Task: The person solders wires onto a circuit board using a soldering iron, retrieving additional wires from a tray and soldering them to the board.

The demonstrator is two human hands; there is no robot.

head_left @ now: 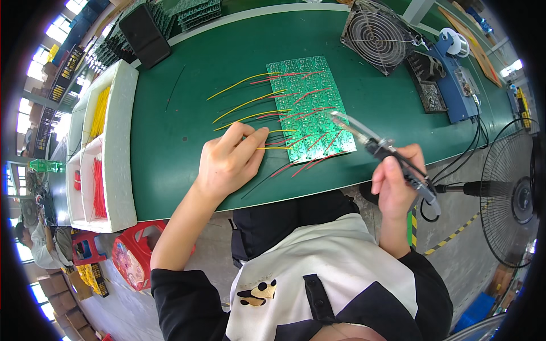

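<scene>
A green circuit board panel (310, 108) lies on the green bench, with several yellow, red and black wires running across it and out past its left and lower edges. My left hand (230, 162) is closed in a pinch at the board's left edge, on a yellow wire (281, 131). Another yellow wire (277, 148) comes out from under that hand onto the board. In my right hand (398, 176) is a soldering iron (387, 150) with a clear tube along it. Its tip end is over the board's right half, and whether it touches cannot be made out.
A white foam box (131, 142) at the left holds yellow wires (100, 113) and red wires (99, 187). At the back are a black phone (145, 37) and a metal-grilled fan (375, 40). A blue soldering unit (455, 79) with a solder spool (455, 42) stands right.
</scene>
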